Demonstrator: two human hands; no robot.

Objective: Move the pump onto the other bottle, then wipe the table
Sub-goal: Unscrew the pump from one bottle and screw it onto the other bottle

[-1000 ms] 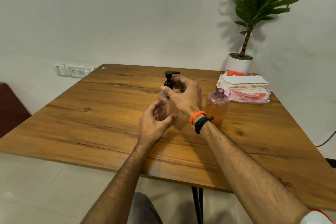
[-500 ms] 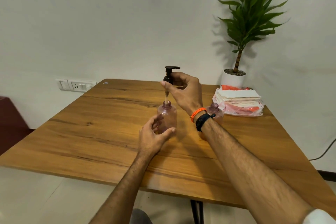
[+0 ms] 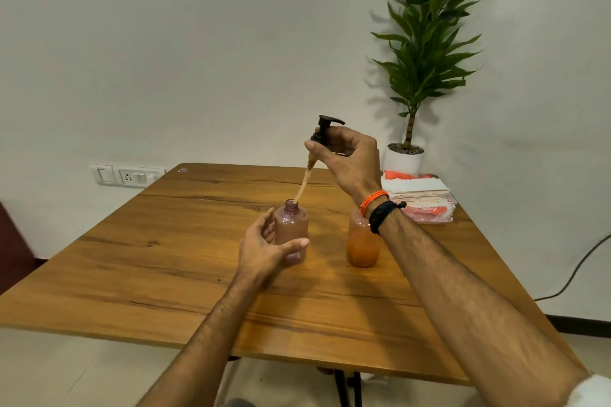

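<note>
The right hand (image 3: 350, 162) pinches the black pump (image 3: 322, 134) by its collar, thumb and fingers curled round it, and holds it high above the table (image 3: 165, 261). The dip tube (image 3: 302, 187) hangs slanted from the pump, and its lower end is just inside the neck of the pink bottle (image 3: 291, 231). The left hand (image 3: 264, 246) curls round the lower part of this bottle, the thumb in front and the fingers behind; I cannot tell how firmly it grips. The bottle stands upright on the table. The orange bottle (image 3: 362, 246) stands near on the right, partly hidden by the right wrist, which carries an orange band and a black band. At the far right corner lies a stack of cloths (image 3: 420, 195), beside a potted plant (image 3: 426, 43).
</note>
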